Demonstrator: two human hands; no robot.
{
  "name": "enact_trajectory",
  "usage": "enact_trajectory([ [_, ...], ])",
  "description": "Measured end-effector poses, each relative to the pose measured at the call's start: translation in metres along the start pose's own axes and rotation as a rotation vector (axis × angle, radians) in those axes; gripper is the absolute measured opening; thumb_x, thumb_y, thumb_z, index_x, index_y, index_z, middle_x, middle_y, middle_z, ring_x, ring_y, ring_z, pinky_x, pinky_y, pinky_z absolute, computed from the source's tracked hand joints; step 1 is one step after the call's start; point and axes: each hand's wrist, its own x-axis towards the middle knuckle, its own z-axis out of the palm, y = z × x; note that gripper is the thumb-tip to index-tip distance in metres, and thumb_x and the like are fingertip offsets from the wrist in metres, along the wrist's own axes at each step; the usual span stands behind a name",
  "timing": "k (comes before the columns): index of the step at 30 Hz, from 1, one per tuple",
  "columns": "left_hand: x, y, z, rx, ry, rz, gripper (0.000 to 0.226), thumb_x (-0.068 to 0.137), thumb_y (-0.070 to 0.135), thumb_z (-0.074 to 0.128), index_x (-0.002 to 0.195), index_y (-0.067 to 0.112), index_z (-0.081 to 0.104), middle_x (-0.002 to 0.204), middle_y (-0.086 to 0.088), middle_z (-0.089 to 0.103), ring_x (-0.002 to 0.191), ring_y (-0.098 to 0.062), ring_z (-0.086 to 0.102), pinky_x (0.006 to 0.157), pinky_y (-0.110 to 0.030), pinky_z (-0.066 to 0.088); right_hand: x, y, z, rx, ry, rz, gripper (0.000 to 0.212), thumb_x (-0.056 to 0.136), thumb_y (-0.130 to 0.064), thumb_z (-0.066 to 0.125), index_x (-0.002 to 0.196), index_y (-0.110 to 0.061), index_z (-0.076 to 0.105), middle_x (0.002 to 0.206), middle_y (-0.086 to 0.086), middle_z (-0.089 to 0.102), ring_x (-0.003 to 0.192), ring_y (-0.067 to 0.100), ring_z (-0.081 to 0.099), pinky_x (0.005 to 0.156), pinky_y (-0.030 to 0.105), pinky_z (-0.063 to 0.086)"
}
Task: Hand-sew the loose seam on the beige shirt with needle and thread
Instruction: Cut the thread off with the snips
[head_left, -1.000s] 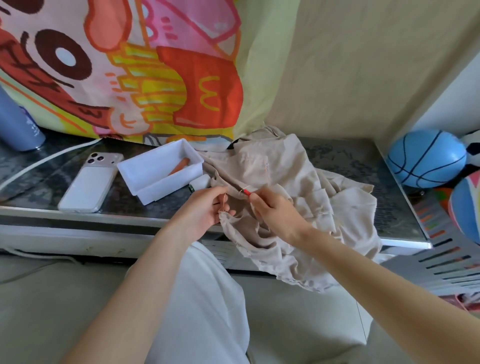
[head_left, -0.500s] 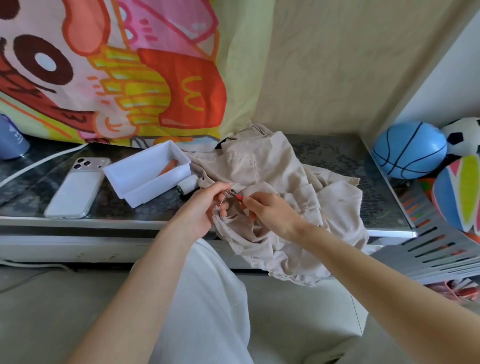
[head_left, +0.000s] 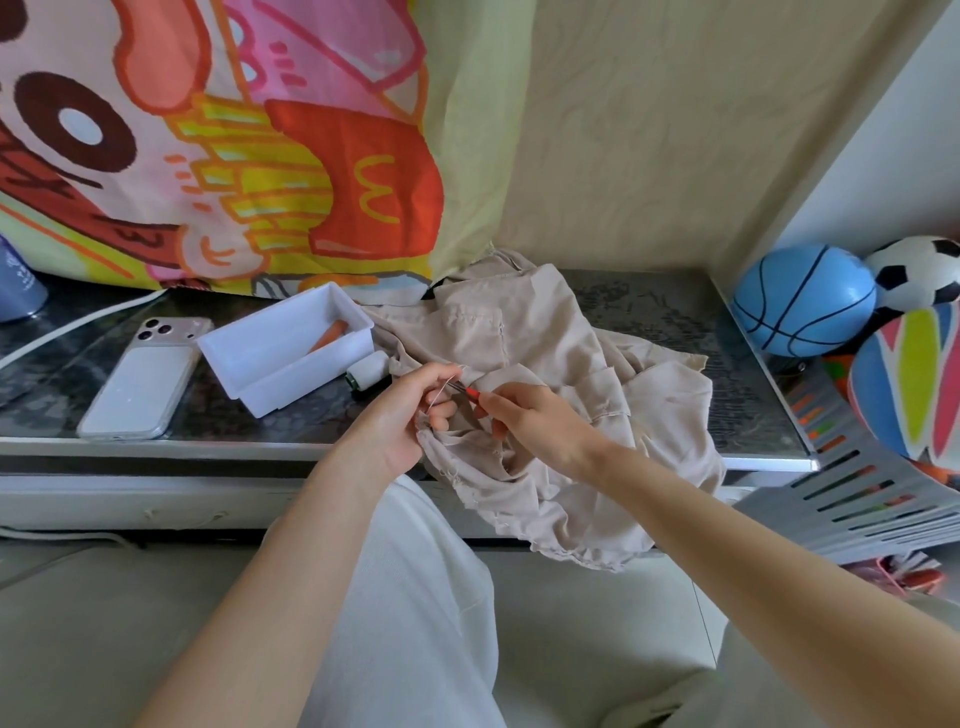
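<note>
The crumpled beige shirt (head_left: 571, 358) lies on the dark table (head_left: 654, 322), and its lower part hangs over the front edge. My left hand (head_left: 405, 421) pinches a fold of the shirt's edge together with a pale thread (head_left: 439, 396). My right hand (head_left: 535, 423) grips a small red-handled tool (head_left: 471, 393). The tool's metal tip points left and meets the thread at my left fingertips. I cannot make out a needle. A white thread spool (head_left: 368, 370) lies just left of the shirt.
A white plastic box (head_left: 249, 358) with an orange item (head_left: 328, 335) inside sits left of the spool, beside a white phone (head_left: 140, 379). A blue bottle (head_left: 15, 286) stands far left. Balls (head_left: 802, 301) and a grey basket (head_left: 857, 483) crowd the right.
Both hands have drawn closer together over the shirt's edge. The red tool's tip has moved left up to the thread at my left fingers.
</note>
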Motion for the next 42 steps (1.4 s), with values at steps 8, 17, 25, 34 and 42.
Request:
enact_trajectory([
  [8, -0.002, 0.002, 0.005, -0.138, -0.024, 0.008, 0.025, 0.094, 0.016, 0.046, 0.069, 0.013, 0.05, 0.039, 0.008, 0.029, 0.03, -0.002, 0.026, 0.032, -0.009, 0.021, -0.003, 0.001, -0.001, 0.109, -0.038, 0.011, 0.033, 0.099, -0.027, 0.043, 0.078, -0.008, 0.059, 0.065, -0.003, 0.053, 0.064, 0.013, 0.048, 0.071, 0.036, 0.045],
  [17, -0.003, 0.002, 0.01, -0.163, -0.011, 0.01, 0.025, 0.094, 0.014, 0.046, 0.069, 0.013, 0.048, 0.04, 0.01, 0.027, 0.028, -0.003, 0.023, 0.026, -0.011, 0.019, -0.003, 0.004, -0.001, 0.151, -0.032, 0.052, 0.033, 0.099, -0.027, 0.041, 0.088, -0.004, 0.062, 0.067, 0.0, 0.054, 0.064, 0.013, 0.051, 0.071, 0.033, 0.046],
  [25, -0.006, 0.005, 0.012, -0.166, -0.02, -0.005, 0.024, 0.095, 0.015, 0.047, 0.072, 0.011, 0.051, 0.034, 0.009, 0.029, 0.023, -0.005, 0.024, 0.024, -0.012, 0.019, -0.005, 0.004, 0.0, 0.194, -0.028, 0.036, 0.033, 0.1, -0.028, 0.041, 0.073, -0.015, 0.055, 0.066, -0.001, 0.053, 0.054, 0.006, 0.045, 0.057, 0.023, 0.039],
  [34, -0.003, 0.004, 0.009, -0.262, -0.117, -0.036, 0.045, 0.096, 0.015, 0.04, 0.053, 0.012, 0.053, 0.037, 0.01, 0.027, 0.023, -0.006, 0.024, 0.024, -0.013, 0.022, -0.01, 0.001, -0.001, 0.266, -0.025, 0.006, 0.029, 0.101, -0.026, 0.04, 0.087, -0.009, 0.059, 0.064, -0.003, 0.052, 0.045, -0.003, 0.044, 0.047, 0.016, 0.036],
  [42, -0.003, 0.004, 0.011, -0.219, -0.122, -0.073, 0.052, 0.096, 0.015, 0.041, 0.044, 0.015, 0.047, 0.034, 0.009, 0.025, 0.023, -0.007, 0.023, 0.024, -0.015, 0.02, -0.01, -0.005, -0.001, 0.4, -0.045, 0.026, 0.031, 0.101, -0.025, 0.039, 0.076, -0.009, 0.048, 0.063, -0.001, 0.046, 0.037, -0.001, 0.035, 0.041, 0.018, 0.026],
])
